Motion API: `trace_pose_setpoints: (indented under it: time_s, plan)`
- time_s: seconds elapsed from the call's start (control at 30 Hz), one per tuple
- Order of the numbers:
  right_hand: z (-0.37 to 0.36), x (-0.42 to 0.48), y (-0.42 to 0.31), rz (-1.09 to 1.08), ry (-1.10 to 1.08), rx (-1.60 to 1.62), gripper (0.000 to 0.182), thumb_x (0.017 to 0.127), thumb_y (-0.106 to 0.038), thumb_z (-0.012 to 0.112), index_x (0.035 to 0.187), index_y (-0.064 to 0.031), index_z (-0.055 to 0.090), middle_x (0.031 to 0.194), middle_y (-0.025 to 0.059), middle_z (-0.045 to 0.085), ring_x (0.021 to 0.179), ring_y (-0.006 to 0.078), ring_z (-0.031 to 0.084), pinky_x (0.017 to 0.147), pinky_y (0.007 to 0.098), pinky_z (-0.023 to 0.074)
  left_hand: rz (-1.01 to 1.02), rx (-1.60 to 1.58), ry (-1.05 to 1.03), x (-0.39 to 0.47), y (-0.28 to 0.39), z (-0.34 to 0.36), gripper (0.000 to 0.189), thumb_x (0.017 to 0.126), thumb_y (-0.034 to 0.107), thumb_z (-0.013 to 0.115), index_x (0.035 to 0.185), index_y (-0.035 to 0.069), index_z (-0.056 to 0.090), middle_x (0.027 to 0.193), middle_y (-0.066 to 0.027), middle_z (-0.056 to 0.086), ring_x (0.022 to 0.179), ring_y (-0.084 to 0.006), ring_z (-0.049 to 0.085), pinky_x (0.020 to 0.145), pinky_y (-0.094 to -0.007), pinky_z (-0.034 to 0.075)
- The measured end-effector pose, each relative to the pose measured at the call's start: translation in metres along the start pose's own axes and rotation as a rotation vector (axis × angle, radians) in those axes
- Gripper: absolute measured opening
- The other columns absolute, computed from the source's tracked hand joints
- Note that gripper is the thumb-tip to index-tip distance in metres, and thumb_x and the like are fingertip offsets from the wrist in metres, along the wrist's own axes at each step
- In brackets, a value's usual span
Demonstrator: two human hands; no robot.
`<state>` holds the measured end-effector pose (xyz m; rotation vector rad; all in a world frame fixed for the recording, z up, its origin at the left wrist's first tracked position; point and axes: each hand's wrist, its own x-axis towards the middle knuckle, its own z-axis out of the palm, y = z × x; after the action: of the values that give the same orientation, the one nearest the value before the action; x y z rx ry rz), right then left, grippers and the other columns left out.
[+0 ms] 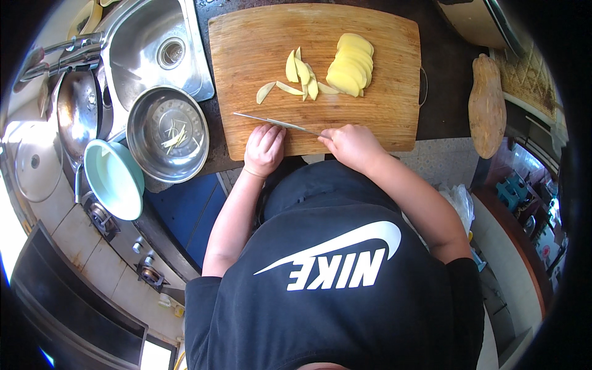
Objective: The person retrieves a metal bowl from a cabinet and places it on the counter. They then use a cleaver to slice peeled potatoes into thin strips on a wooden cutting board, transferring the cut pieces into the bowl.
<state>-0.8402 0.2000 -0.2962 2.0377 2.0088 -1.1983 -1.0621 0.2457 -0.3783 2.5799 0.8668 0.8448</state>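
Observation:
My right hand [354,145] grips the handle of a kitchen knife [296,126] at the front of a wooden cutting board [249,55]. The blade is seen nearly edge-on and points left. Curled fingers of my left hand [264,147] rest at the board's front edge, against the near side of the blade; what lies under them is hidden. Beyond the knife, several thin yellow pieces, apparently potato [303,74], lie loose. A stack of overlapping yellow slices [350,64] sits farther right. Pale thin strips [175,138] lie in a stainless steel bowl [138,134] left of the board.
A steel sink [138,32] lies behind the bowl. To the left are a light-green basin [115,180], a wok [78,111], a glass lid [39,162] and a gas stove [125,245]. A long tan squash [487,106] lies on the right.

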Motion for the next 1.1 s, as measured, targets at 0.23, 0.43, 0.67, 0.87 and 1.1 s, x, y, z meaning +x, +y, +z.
trace_pose_setpoints:
  time_s: [0.23,0.43,0.67,0.87,1.1]
  plan:
    - [0.002,-0.01,-0.001,-0.067,0.04,-0.057,0.026,0.091,-0.03,0.053,0.084,-0.0093,0.067,0.068,0.0132,0.065,0.065,0.0312,0.066,0.061,0.0427,0.0531,0.005,0.008,0.011,0.0,0.0,-0.001,0.021,0.065,-0.001,0.064,0.086,0.0,0.066,0.088,-0.0107,0.063,0.084,-0.0269,0.061,0.076,-0.0377,0.051]
    - [0.002,-0.01,-0.005,-0.061,0.022,-0.08,0.024,0.089,-0.028,0.054,0.082,-0.0089,0.066,0.068,0.0135,0.065,0.064,0.0311,0.066,0.06,0.0431,0.0534,0.002,0.004,0.009,0.0,0.0,-0.001,0.017,0.063,-0.004,0.064,0.08,0.0,0.065,0.086,-0.0109,0.062,0.08,-0.0279,0.063,0.077,-0.0383,0.051]
    - [0.003,-0.007,-0.011,0.021,-0.053,-0.08,0.024,0.089,-0.029,0.055,0.085,-0.0088,0.068,0.072,0.0141,0.067,0.068,0.032,0.066,0.063,0.0433,0.0535,-0.013,0.02,-0.016,-0.006,-0.001,0.001,0.023,0.062,0.002,0.062,0.085,0.001,0.067,0.089,-0.0116,0.064,0.085,-0.0279,0.062,0.08,-0.0387,0.051]
    - [0.001,0.011,-0.011,0.061,-0.076,0.038,0.031,0.091,-0.032,0.052,0.085,-0.0061,0.068,0.077,0.0166,0.067,0.074,0.0341,0.066,0.067,0.045,0.0526,0.001,-0.005,-0.024,-0.002,0.0,0.0,0.021,0.065,0.0,0.062,0.086,0.0,0.065,0.088,-0.0116,0.063,0.083,-0.0275,0.061,0.077,-0.0387,0.051]
    - [-0.012,-0.002,0.001,0.075,-0.036,0.106,0.035,0.092,-0.035,0.05,0.092,-0.0071,0.07,0.077,0.0169,0.067,0.073,0.035,0.065,0.068,0.0446,0.0522,0.008,-0.079,0.023,0.001,-0.001,-0.005,0.022,0.064,-0.002,0.066,0.086,-0.001,0.063,0.088,-0.0114,0.062,0.083,-0.0272,0.061,0.075,-0.0392,0.051]
